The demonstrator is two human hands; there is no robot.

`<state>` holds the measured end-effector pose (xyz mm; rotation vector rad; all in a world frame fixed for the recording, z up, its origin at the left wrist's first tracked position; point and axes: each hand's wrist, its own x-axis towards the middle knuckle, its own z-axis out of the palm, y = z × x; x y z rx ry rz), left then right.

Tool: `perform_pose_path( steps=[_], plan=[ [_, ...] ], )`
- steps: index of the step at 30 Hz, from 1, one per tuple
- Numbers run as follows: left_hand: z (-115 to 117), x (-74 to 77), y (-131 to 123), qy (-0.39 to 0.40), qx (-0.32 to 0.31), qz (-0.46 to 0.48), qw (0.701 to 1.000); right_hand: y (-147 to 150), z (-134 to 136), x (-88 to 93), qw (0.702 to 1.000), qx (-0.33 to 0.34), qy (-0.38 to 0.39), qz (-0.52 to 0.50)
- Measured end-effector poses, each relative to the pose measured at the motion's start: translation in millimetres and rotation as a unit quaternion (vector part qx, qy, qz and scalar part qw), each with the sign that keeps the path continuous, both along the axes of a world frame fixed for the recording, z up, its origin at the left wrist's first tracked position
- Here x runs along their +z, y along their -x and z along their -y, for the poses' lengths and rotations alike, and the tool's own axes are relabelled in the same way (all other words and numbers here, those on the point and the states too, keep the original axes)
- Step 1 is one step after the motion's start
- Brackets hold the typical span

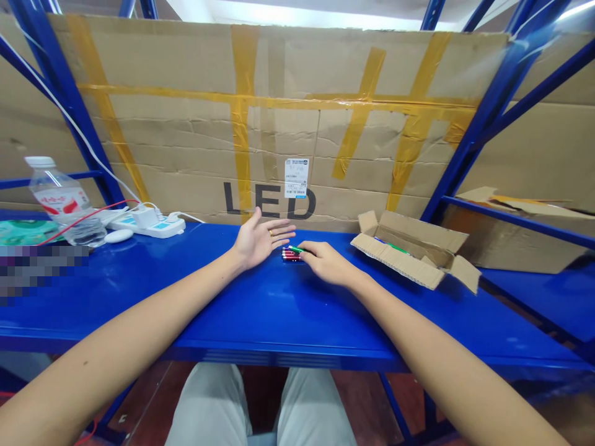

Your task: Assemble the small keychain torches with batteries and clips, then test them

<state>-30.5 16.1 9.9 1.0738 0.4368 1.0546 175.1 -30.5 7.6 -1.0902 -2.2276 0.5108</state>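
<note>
My left hand [260, 240] is spread over the blue tabletop, palm turned to the right and thumb up. Nothing is in it, and a ring shows on one finger. My right hand [326, 261] pinches a slim green metallic cylinder [295, 249] between thumb and fingertips. Just under the green cylinder lie shiny red cylinders [291, 255] with silvery ends, side by side on the table; my right fingers hide part of them. These cylinders sit between my two hands, close to the left fingertips. They are too small to tell their exact kind.
At the right stands an open cardboard box [409, 248] with green and blue items inside. A water bottle [67, 201], a power strip [149, 223] and cables are at the left. A large taped carton [195, 136] rises behind the blue table [279, 322], between blue posts.
</note>
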Motion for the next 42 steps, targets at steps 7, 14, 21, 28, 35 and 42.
perform_pose_path(
  steps=[7,14,21,28,35,42],
  plan=[
    [-0.1,-0.3,0.5,-0.004,-0.005,-0.010,1.000,-1.1,-0.3,-0.6,1.000,0.016,-0.001,0.005],
    [2.0,-1.6,-2.4,-0.005,-0.024,-0.015,1.000,-2.1,0.3,2.8,1.000,0.014,-0.005,0.006],
    [3.9,-0.4,-2.8,-0.011,-0.028,-0.020,0.999,-2.2,1.4,5.4,1.000,0.002,0.014,0.017],
    [6.1,1.3,-3.7,-0.007,-0.017,-0.024,1.000,-2.8,-0.3,4.6,0.999,0.013,0.036,0.018],
    [4.2,-1.1,-3.5,-0.017,-0.027,-0.022,0.999,-2.7,-2.8,0.1,0.998,0.033,0.042,0.014],
    [7.2,0.9,-5.1,-0.010,-0.026,-0.021,0.999,-2.7,-1.1,1.2,0.998,0.042,0.035,0.011]
  ],
)
